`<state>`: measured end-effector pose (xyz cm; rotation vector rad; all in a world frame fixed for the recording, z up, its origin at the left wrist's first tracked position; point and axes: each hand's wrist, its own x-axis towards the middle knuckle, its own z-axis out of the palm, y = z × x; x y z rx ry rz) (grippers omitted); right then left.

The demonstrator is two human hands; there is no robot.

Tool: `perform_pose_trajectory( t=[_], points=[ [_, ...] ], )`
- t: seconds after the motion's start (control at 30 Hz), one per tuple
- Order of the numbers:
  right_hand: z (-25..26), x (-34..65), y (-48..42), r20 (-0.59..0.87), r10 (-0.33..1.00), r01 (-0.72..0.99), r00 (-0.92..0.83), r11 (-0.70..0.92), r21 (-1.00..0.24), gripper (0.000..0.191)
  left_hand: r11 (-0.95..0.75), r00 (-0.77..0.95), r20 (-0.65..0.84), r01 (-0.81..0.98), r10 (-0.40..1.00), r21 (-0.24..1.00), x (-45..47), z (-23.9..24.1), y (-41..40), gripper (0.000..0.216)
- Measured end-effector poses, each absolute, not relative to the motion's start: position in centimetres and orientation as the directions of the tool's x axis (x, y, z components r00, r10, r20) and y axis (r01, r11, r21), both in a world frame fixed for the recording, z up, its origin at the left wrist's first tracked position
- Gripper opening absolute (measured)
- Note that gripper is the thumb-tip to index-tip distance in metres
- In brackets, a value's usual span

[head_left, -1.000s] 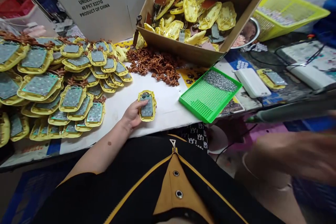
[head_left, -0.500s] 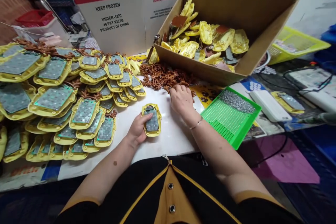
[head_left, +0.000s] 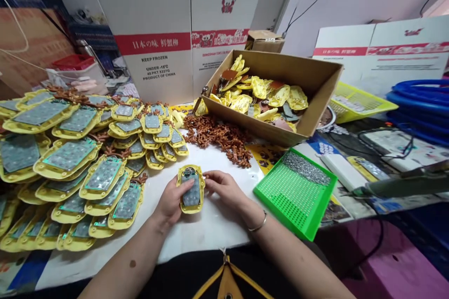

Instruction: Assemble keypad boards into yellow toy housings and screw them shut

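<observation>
My left hand grips a yellow plastic casing half, its thumb pressed on the grey-covered circuit board inside. Thin wires show near the casing's top. Close against the right edge of that casing, my right hand has its fingertips pinched together, with a small brown bit partly showing between them. A heap of brown antler-shaped pieces lies just beyond both hands on the white work surface. To the left, similar yellow casings with boards are stacked in overlapping layers, several with brown pieces at their tops.
A cardboard box of yellow shells stands behind the brown heap. At right sit a green tray with small silvery screws, a white block and a dark green tool. Tall printed cartons wall off the back.
My right hand has come back from the brown heap to the casing's right edge. My left hand still holds the casing. The camera view has tilted up.
</observation>
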<state>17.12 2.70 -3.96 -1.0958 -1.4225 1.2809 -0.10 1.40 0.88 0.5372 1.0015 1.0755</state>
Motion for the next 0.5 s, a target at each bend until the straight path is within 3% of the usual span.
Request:
perform_pose_trajectory(
  t=[0.27,0.5],
  points=[
    [-2.7,17.8,3.3,-0.060,0.994,-0.335,0.093,-0.026,-0.942,0.045,0.465,0.098,-0.460,-0.331,0.882,0.821,0.3,0.9,1.6,0.045],
    [-2.4,17.9,3.3,-0.180,0.982,-0.469,0.055,-0.134,-0.873,0.047,0.474,0.152,-0.451,-0.182,0.879,0.862,0.7,-0.1,1.7,0.047]
  ],
)
